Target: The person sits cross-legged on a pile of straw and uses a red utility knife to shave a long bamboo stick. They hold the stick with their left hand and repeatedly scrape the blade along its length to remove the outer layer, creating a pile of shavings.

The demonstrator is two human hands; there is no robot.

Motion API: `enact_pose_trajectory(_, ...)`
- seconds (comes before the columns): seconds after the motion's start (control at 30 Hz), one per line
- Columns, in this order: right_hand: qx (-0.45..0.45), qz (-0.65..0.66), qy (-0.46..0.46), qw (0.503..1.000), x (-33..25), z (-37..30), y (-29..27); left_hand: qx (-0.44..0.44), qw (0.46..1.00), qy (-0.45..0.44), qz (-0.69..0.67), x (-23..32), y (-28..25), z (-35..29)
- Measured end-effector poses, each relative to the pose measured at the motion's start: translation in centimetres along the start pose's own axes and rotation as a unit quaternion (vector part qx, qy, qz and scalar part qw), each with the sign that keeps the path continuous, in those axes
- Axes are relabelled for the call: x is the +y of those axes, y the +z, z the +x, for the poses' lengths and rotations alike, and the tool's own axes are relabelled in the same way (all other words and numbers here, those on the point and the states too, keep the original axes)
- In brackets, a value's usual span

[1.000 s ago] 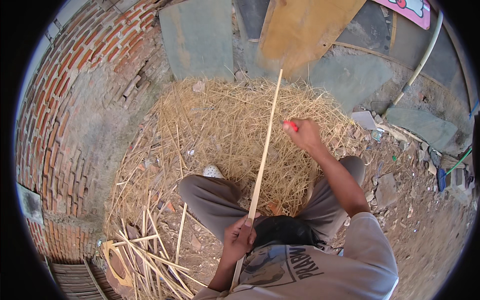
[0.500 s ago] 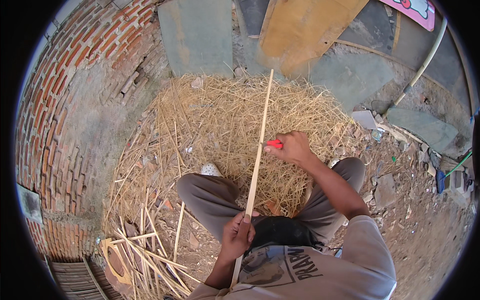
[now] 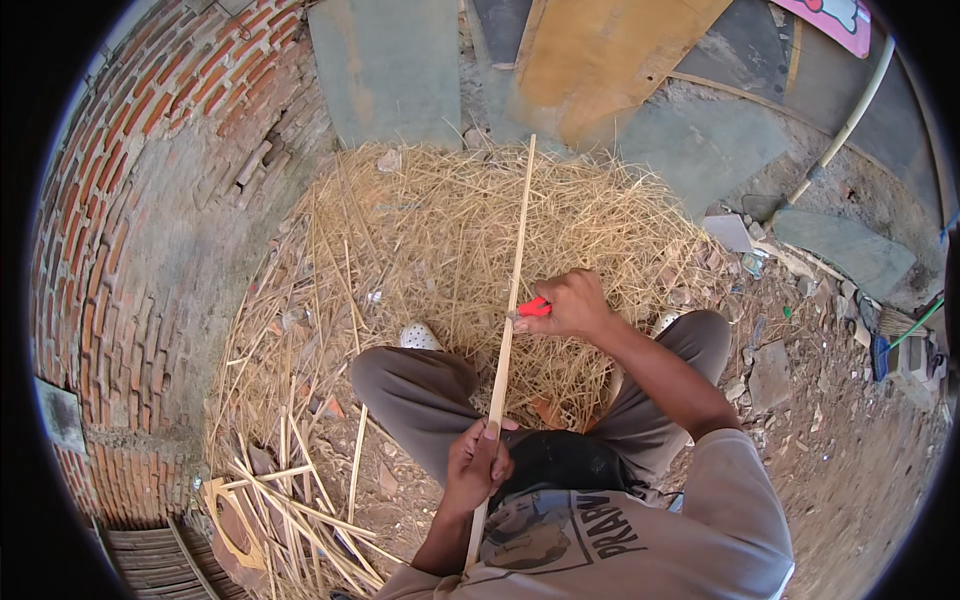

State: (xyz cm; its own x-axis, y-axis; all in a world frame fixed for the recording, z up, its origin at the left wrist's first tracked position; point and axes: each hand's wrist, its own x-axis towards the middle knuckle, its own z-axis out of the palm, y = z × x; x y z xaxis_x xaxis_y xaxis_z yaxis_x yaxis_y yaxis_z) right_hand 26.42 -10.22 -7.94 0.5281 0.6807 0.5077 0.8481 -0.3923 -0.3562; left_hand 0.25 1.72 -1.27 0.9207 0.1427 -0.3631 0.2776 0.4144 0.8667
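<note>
A long pale bamboo strip (image 3: 508, 340) slants up from beside my left side, across my lap and over the pile of shavings. My left hand (image 3: 479, 464) is closed around its lower part, thumb lying along the strip. Higher up, my right hand (image 3: 572, 304) grips a red-handled knife (image 3: 535, 307). Its short grey blade meets the strip's right edge; how deep it bites cannot be made out. Most of the handle is hidden in my right fist.
Curly shavings (image 3: 430, 230) cover the ground before my crossed legs. Several cut strips (image 3: 300, 520) lie in a heap at lower left, near a brick wall (image 3: 110, 250). Grey and tan boards (image 3: 390, 75) lean at the back. Rubble (image 3: 770, 380) lies to the right.
My right hand has drawn the knife a short way down the strip towards me. The strip's far end has shifted slightly left; my left hand keeps its hold.
</note>
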Motion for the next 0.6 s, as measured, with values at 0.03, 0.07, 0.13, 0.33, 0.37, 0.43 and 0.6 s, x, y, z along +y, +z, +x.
enact_pose_trajectory(0.03, 0.017, 0.003, -0.003, 1.000, 0.2, 0.1, 0.0, -0.002, 1.000, -0.003, -0.009, 0.0, 0.0, 0.1)
enact_pose_trajectory(0.07, 0.012, 0.005, 0.004, 1.000, 0.3, 0.1, 0.0, -0.005, 1.000, -0.002, -0.012, 0.0, 0.0, 0.1)
enact_pose_trajectory(0.13, -0.001, 0.009, 0.019, 1.000, 0.5, 0.1, 0.0, -0.010, 1.000, -0.001, -0.019, -0.3, -0.2, 0.2)
enact_pose_trajectory(0.33, 0.001, -0.061, 0.099, 0.993, 3.6, 0.7, -0.3, -0.043, 0.997, -0.016, -0.063, -0.6, -0.1, -1.0)
enact_pose_trajectory(0.37, 0.001, -0.065, 0.095, 0.993, 3.6, 0.7, -0.2, -0.040, 0.997, -0.022, -0.069, -0.7, -0.2, -1.0)
enact_pose_trajectory(0.43, 0.001, -0.075, 0.087, 0.993, 3.6, 1.0, -0.4, -0.036, 0.995, -0.031, -0.082, -0.9, -0.4, -0.9)
enact_pose_trajectory(0.6, 0.059, -0.059, 0.222, 0.971, 7.5, 2.0, -2.5, -0.081, 0.994, -0.061, -0.043, -1.2, -0.3, -3.1)
